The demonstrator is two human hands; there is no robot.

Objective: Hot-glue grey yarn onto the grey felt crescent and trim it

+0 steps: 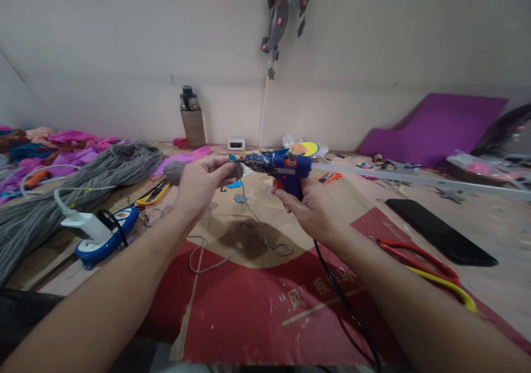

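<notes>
A black phone (440,231) lies to the right of the right hand (313,204). Farther off on that side is a big purple sheet (435,129). Past the left hand (203,178) sits a little white clock (236,144).

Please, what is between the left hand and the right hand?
In the head view, the barrel of the blue glue gun lies between them, nozzle toward the left hand; the right hand grips the handle.

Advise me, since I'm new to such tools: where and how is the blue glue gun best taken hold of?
Probably grip the glue gun by its handle, from the person's right, as the right hand does: the handle drops below the barrel, while the nozzle points toward the left hand.
</notes>
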